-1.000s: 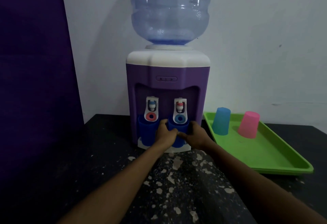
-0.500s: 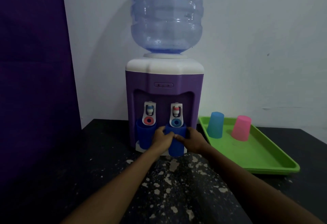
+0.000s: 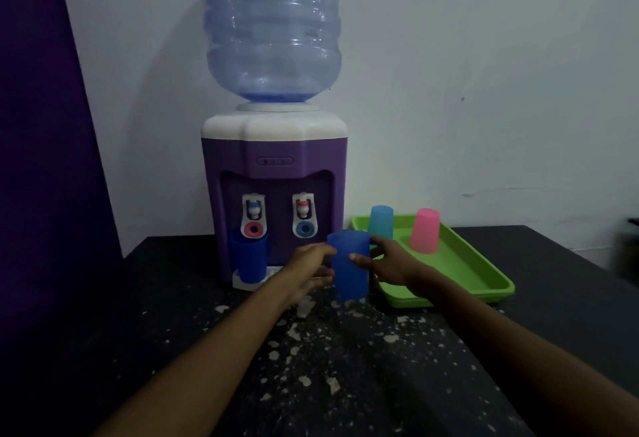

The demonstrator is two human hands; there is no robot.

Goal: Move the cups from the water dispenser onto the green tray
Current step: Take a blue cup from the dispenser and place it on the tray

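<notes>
— Reaching out from the near edge, what are the two arms doing over the speckled black desk (image 3: 328,367)?

— Both meet on one dark blue cup (image 3: 348,265). The left hand (image 3: 309,269) curls its fingers against the cup's left side; the right hand (image 3: 389,262) wraps the right side, thumb across the front. Each is closed around the cup, which is upright and looks lifted just clear of the desk, though I cannot tell for sure.

— Where is that cup in the scene?

— Just right of the dispenser's front, between its base and the near left corner of the green tray (image 3: 484,276).

— And the tray?

— It lies to the right on the desk. A light blue cup (image 3: 381,224) stands upside down at its far left, a pink cup (image 3: 425,231) upside down to the right of it, the two apart.

— Farther back?

— A second dark blue cup (image 3: 249,260) sits on the drip ledge under the left tap of the purple water dispenser (image 3: 275,174). An Aqua water bottle (image 3: 271,32) is mounted on top, against the white wall (image 3: 484,73).
</notes>
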